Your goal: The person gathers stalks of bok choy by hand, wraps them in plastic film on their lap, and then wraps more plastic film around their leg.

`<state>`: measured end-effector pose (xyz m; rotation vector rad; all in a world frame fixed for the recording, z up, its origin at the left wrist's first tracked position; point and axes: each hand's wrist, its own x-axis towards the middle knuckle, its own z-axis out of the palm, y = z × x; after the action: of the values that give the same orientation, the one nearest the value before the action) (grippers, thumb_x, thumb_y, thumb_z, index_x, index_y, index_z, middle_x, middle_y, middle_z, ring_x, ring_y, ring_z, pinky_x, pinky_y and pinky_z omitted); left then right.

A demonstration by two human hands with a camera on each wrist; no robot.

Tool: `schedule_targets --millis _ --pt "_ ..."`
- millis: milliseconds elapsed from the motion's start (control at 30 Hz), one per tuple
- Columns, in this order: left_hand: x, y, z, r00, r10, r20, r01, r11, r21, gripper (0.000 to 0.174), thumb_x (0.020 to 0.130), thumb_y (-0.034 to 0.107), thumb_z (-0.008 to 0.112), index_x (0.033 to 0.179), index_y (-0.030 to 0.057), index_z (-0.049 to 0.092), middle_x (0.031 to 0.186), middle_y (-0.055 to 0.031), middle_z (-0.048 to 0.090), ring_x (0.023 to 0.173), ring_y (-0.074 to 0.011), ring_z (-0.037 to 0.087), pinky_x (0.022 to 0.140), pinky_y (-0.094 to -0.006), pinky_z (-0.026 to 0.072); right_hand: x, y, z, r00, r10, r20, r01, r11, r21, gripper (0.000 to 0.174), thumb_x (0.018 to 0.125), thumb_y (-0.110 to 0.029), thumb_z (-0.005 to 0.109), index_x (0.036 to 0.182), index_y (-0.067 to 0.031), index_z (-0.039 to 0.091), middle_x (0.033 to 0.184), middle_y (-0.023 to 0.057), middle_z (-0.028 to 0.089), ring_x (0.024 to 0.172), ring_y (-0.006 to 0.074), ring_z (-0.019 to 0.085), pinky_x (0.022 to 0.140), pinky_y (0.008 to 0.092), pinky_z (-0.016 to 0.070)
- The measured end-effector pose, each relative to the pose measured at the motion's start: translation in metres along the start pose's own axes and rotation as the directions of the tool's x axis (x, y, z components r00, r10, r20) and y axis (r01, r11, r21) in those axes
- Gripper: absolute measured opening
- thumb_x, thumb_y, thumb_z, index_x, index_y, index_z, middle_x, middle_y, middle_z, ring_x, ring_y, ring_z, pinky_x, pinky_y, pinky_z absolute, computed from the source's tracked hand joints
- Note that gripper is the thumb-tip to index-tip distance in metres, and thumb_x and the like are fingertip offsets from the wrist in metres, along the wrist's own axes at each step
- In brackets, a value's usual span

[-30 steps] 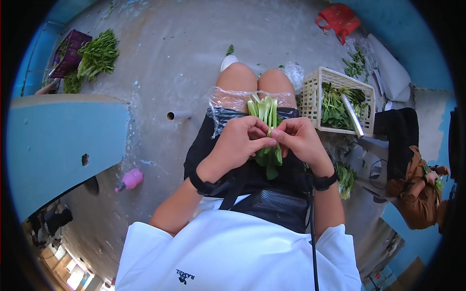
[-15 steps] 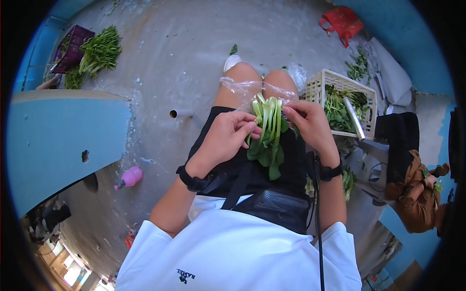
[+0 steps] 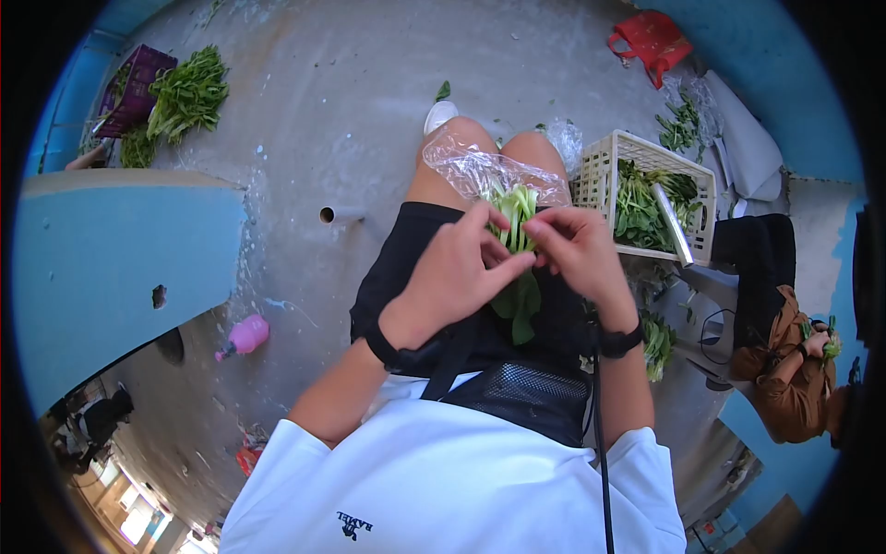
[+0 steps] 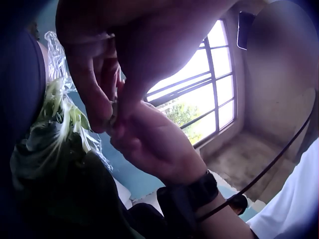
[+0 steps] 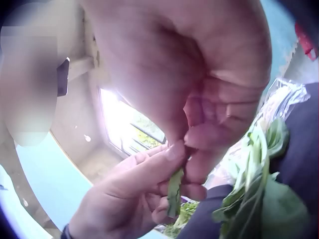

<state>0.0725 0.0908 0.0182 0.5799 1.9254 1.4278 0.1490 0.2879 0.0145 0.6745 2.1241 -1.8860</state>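
Where the person sat, the bunch of greens (image 3: 519,242) lay along the lap, long axis knees to waist, pale stems toward the knees, directly beneath both hands. Left hand (image 3: 457,277) and right hand (image 3: 580,251): fingertips met over its middle, pinched together on one leaf strip (image 5: 174,193), neither nearer. Plastic sheet (image 3: 475,164) over the knees. White crate (image 3: 595,175) of greens at the person's right. Concrete floor (image 3: 323,102); blue ledge (image 3: 138,268); pink bottle (image 3: 247,336)
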Motion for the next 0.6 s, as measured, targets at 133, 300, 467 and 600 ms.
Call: schedule_targets --millis 133,300,467,600 --pt "0.048 -0.008 -0.018 0.919 0.365 -0.146 -0.251 0.831 0.497 0.039 0.087 0.012 0.078 0.124 0.0031 0.066 0.095 -0.0123 0.069 0.088 -0.0278 0.068 0.082 -0.0378 0.0549 0.021 -0.006 -0.015 0.993 -0.093 -0.071 0.079 0.981 -0.178 0.022 0.097 -0.017 0.075 0.102 0.0035 0.073 0.068 0.0035 0.066 0.056 0.0094 0.058 0.053 0.0270 0.0458" --pt "0.095 -0.021 -0.042 0.882 0.407 0.238 -0.442 0.539 0.717 0.038 0.085 0.008 0.075 0.122 0.0132 0.073 0.114 -0.0096 0.058 0.117 -0.0322 0.054 0.100 -0.0460 0.0463 0.026 -0.021 -0.010 0.946 -0.274 -0.174 0.128 0.807 -0.577 0.022 0.093 -0.016 0.076 0.100 0.0042 0.070 0.068 0.0174 0.063 0.055 0.0268 0.060 0.057 0.0377 0.0481" --pt "0.091 -0.028 -0.048 0.889 0.410 0.204 -0.433 0.608 0.665 0.028 0.083 0.007 0.077 0.111 0.0134 0.076 0.117 -0.0070 0.059 0.118 -0.0307 0.054 0.102 -0.0451 0.0460 0.030 -0.007 0.006 0.952 -0.302 -0.050 0.243 0.846 -0.475 0.015 0.090 -0.011 0.074 0.096 0.0026 0.071 0.073 0.0196 0.067 0.065 0.0334 0.066 0.063 0.0413 0.0516" --pt "0.094 -0.033 -0.045 0.860 0.465 0.212 -0.481 0.598 0.641 0.018 0.081 0.006 0.078 0.099 0.0090 0.075 0.116 -0.0063 0.062 0.116 -0.0312 0.055 0.099 -0.0446 0.0473 0.038 -0.006 0.021 0.956 -0.293 0.014 0.245 0.772 -0.587 0.011 0.087 -0.008 0.072 0.091 0.0018 0.072 0.077 0.0197 0.070 0.072 0.0362 0.070 0.068 0.0453 0.0541"
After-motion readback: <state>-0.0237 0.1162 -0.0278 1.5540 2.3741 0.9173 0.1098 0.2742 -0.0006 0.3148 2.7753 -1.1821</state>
